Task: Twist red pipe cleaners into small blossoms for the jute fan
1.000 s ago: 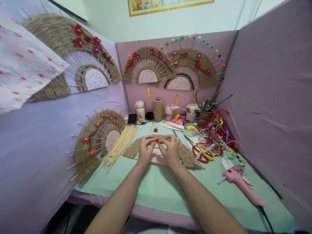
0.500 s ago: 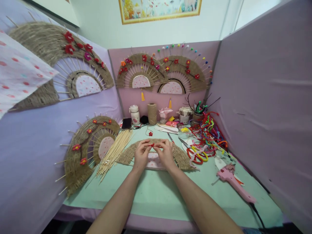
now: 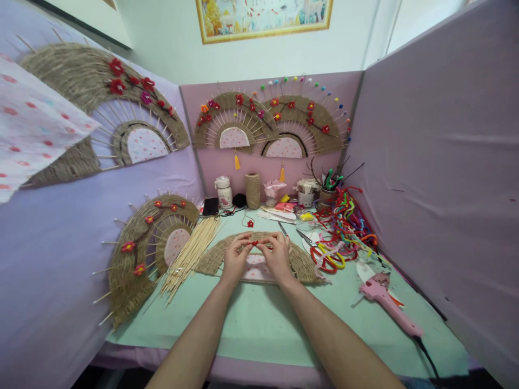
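Observation:
Between my two hands is a small piece of red pipe cleaner (image 3: 254,243), pinched at both sides by the fingertips. My left hand (image 3: 237,256) is closed on its left end, and my right hand (image 3: 277,255) on its right end. Both hands are over a twine-wrapped fan (image 3: 217,251) lying on the table, whose dotted cloth centre (image 3: 256,267) shows between my wrists. The exact shape of the red piece is partly hidden by my fingers. Beyond the fan lies a finished red flower (image 3: 250,223).
Scissors (image 3: 327,256) and a heap of coloured pipe cleaners (image 3: 348,221) lie to the right. Nearer on that side is a pink glue gun (image 3: 391,308) with its cord. Thin sticks (image 3: 190,254) are piled left, beside a decorated fan (image 3: 133,254). A twine roll (image 3: 252,190) stands behind.
My fingertips have shifted slightly around the red pipe cleaner, which stays pinched between both hands. The camera view has tilted a little; the table items lie as before.

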Demonstrator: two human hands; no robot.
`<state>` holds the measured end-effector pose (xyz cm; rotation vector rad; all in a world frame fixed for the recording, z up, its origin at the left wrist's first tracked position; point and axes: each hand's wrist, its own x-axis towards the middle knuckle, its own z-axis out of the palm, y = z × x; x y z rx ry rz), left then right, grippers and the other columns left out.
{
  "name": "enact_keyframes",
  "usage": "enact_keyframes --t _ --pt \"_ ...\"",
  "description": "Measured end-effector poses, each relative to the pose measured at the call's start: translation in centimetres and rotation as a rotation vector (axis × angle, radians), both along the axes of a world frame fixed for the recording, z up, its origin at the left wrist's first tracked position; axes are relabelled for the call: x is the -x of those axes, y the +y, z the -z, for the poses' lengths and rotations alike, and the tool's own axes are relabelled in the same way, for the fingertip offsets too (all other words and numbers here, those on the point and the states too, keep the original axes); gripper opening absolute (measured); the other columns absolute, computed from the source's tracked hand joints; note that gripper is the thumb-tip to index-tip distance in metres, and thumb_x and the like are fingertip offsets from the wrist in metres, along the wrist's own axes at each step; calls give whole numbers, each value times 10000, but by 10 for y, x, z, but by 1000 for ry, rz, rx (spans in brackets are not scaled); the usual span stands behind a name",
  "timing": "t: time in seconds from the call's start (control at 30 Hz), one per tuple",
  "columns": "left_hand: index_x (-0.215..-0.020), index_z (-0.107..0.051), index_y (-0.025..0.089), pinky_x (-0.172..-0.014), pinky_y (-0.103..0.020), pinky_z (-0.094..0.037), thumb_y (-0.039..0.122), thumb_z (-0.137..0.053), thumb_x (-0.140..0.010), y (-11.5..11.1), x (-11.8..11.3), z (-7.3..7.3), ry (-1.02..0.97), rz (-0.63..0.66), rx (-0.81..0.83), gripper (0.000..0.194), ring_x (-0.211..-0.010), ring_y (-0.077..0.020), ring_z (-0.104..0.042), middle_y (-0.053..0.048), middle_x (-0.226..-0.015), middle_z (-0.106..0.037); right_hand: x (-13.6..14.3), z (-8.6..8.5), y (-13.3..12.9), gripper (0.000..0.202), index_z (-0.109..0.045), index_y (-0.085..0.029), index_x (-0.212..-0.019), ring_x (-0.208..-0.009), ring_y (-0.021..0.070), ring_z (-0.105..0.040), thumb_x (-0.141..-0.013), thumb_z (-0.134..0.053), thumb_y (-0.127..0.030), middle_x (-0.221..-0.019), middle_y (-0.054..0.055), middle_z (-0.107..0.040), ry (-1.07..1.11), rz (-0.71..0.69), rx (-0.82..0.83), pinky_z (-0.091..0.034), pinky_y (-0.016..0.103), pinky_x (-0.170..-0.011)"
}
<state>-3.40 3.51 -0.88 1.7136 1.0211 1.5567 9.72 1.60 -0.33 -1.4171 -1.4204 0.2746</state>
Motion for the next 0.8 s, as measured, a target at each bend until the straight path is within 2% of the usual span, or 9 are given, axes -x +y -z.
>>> enact_keyframes --t 0.2,0.4,0.57,0.8 --pt "-789 -673 159 -971 -406 -380 269 -609 -738 1 -1 2 -5 -20 23 137 -1062 -209 -545 -100 -1061 -615 0 1 0 106 -671 -250 -753 -980 229 -423 -770 -622 -342 -954 23 -563 -55 4 -10 -240 354 -822" --pt "-827 -667 167 -768 -332 -504 281 -624 -728 -5 -2 1 48 -57 -1 157 -1038 -218 -549 -113 -1095 -572 1 2 -3 90 -657 -241 -781 -973 235 -416 -811 -586 -288 -964 36 -558 -168 11 -51 -247 363 -818" --pt "-835 -663 190 -793 -348 -486 266 -606 -750 -7 -2 2 191 -172 -136 128 -1040 -216 -525 -90 -1055 -587 3 2 -5 88 -645 -230 -805 -983 236 -419 -830 -564 -253 -990 46 -561 -244 9 -79 -252 372 -824" --pt "-879 -651 206 -813 -370 -467 259 -575 -782 -6 -2 5 265 -213 -189 134 -1044 -219 -505 -82 -1067 -581 4 1 -5 103 -639 -225 -817 -990 241 -417 -840 -550 -270 -1001 53 -558 -266 25 -78 -260 376 -821"
